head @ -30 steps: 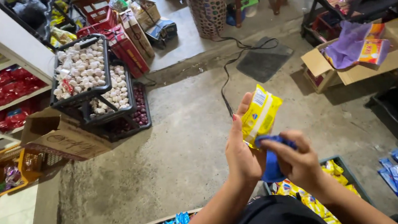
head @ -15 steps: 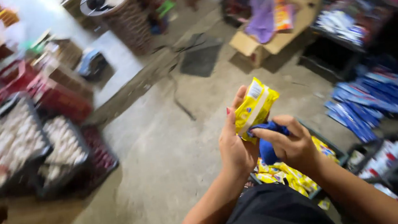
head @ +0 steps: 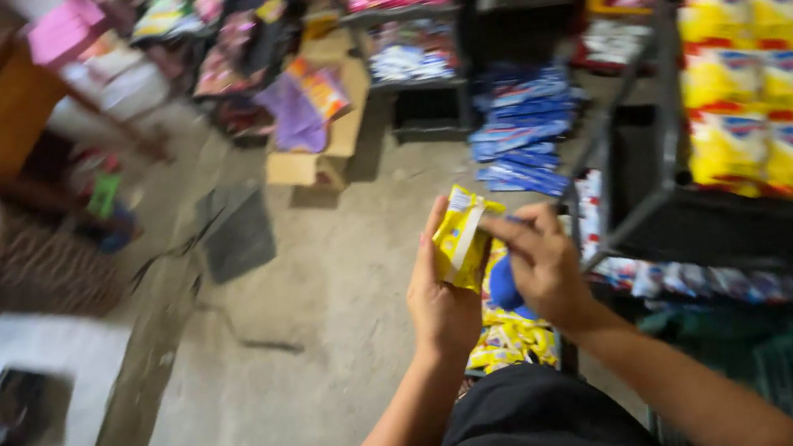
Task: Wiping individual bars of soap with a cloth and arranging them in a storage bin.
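My left hand [head: 441, 298] holds a stack of small yellow snack packets [head: 460, 235] upright in front of me. My right hand [head: 545, 265] pinches the top edge of that stack with its fingertips, and a blue object [head: 504, 287] shows under its palm. Below my hands lies a pile of more yellow packets [head: 511, 338] on the floor. The view is blurred by motion.
A black rack [head: 709, 225] on the right carries rows of yellow packets [head: 783, 85]. Blue packets [head: 521, 132] lie stacked on the concrete floor ahead. An open cardboard box [head: 321, 141] with purple cloth stands further back. A wooden table [head: 10, 109] and a grey block [head: 51, 366] are on the left.
My head has swung to the right, so the crates on the left have left the view and the rack of yellow packets has come in. My hands keep hold of the yellow packets.
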